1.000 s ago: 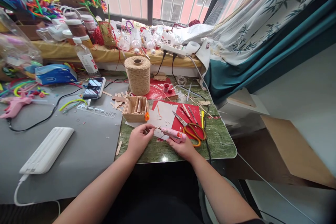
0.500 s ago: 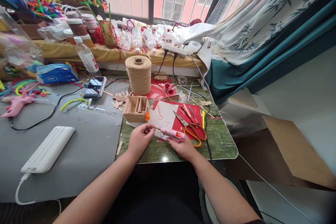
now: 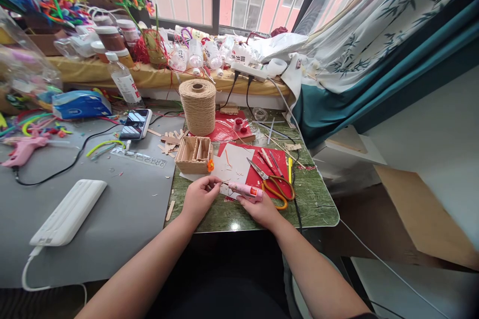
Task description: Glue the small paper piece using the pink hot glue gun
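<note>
My right hand (image 3: 262,207) is wrapped round a pink glue gun (image 3: 245,190), whose nozzle points left. At the nozzle tip, my left hand (image 3: 202,193) pinches something too small to make out. Just behind my left hand stands a wooden-stick box (image 3: 189,162) with divided compartments and an orange flower (image 3: 210,165) on its right front corner. White paper (image 3: 237,159) lies beyond the glue gun, over a red sheet (image 3: 254,179). Scissors with orange handles (image 3: 275,187) rest on the red sheet, close to my right hand.
A twine spool (image 3: 197,109) stands behind the box. Wooden sticks (image 3: 172,140), a phone (image 3: 135,124), a white power bank (image 3: 69,213) and a second pink glue gun (image 3: 26,148) lie to the left. A black cable (image 3: 297,209) hangs over the front edge of the green tabletop (image 3: 314,199).
</note>
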`<state>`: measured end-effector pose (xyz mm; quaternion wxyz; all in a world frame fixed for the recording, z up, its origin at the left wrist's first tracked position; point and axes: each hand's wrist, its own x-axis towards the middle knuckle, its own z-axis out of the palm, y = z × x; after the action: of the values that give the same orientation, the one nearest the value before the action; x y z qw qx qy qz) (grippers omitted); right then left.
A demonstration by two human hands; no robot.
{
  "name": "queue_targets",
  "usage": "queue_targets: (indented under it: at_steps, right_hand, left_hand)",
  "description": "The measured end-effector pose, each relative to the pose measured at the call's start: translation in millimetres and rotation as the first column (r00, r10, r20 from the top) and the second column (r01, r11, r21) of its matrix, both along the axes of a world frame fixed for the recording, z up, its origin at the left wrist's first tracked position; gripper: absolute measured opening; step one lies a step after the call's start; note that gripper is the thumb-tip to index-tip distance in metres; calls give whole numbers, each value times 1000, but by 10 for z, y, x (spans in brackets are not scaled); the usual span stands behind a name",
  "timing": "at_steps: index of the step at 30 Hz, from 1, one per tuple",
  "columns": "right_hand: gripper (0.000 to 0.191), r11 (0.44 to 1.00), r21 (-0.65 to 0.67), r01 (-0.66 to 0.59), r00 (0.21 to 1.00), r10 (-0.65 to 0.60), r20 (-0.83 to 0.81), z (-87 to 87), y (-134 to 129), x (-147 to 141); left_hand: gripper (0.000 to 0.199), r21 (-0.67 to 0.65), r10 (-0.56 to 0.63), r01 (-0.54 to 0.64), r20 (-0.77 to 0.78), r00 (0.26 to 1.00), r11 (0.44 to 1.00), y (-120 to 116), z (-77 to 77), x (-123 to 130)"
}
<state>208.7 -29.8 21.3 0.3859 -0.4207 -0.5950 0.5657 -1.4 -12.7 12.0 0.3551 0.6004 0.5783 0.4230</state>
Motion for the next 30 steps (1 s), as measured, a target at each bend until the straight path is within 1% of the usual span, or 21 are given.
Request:
queue_targets:
  at_steps: [10,15,19,24,30]
  right_hand:
    - [41,1000,-12,-4,1000,4,-5,28,10,-2]
    - [41,1000,-7,14,1000,-14,1,9,10,7]
    - [40,999,33,21,999,-22,23,-17,4,19]
    - [40,999,42,-12,999,11,30,-4,2,15]
    - [40,999,34,-22,999,21,42,5,0,8]
  left_hand:
    - [18,4,2,-2,-2,1000,1000,-9,25,1]
    - [19,20,24,-24,-1,1000,1000,-14,18,4]
    - [20,16,31,-31,2,1000,999,-14,15,11]
    - [17,24,22,-22,-13,1000,999,-12,11,11]
    - [17,21,4,-3,-29,1000,1000,-3,-9,-2]
